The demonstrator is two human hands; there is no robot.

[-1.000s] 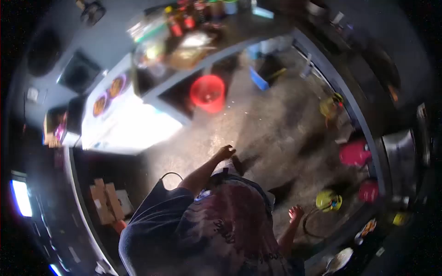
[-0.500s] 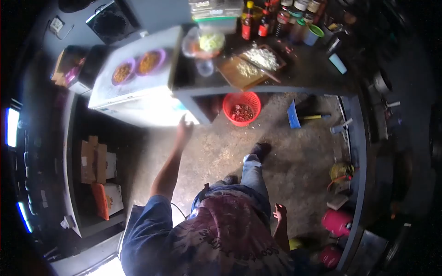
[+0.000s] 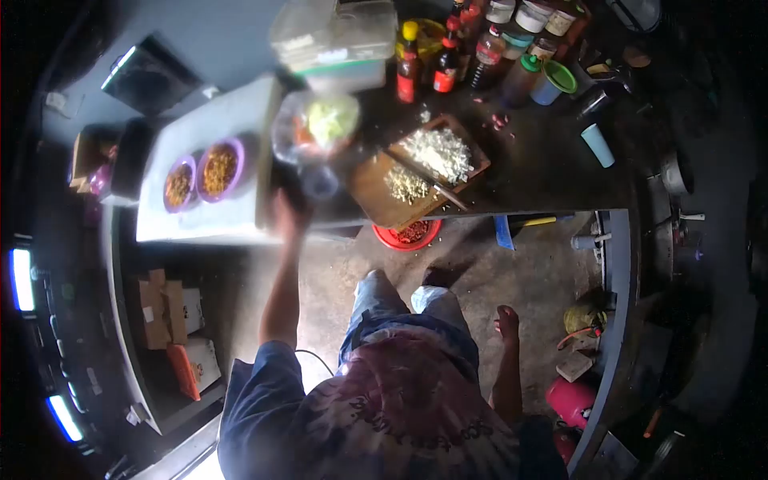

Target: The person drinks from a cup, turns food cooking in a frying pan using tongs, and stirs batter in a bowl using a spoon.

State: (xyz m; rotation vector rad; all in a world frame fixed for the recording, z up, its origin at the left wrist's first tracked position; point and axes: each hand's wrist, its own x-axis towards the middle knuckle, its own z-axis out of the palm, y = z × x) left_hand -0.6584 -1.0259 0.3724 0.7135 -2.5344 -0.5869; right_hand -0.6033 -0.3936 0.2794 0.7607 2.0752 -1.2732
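My left hand point(image 3: 290, 214) reaches forward to where the white appliance top meets the dark counter. It looks blurred, its fingers seem extended, and I cannot tell if it touches either surface. Just ahead of it are a small clear cup point(image 3: 320, 182) and a clear bowl point(image 3: 282, 142) of shredded pale green vegetable. To its left, two purple-rimmed plates of brownish food, one of them the larger plate point(image 3: 218, 170), rest on the appliance top point(image 3: 254, 104). My right hand point(image 3: 506, 322) hangs at my side, loosely curled, with nothing visible in it.
On the counter point(image 3: 528, 176) lies a cutting board point(image 3: 372, 192) with chopped white pieces and a knife point(image 3: 428, 178). Below it stands a red basket point(image 3: 410, 242). Sauce bottles point(image 3: 407, 68) and jars line the back. A light-blue cup point(image 3: 598, 146) lies at the right.
My view has moved closer to the counter, which now hides most of the red basket. My left hand has come up to the counter edge. My right hand has swung slightly forward.
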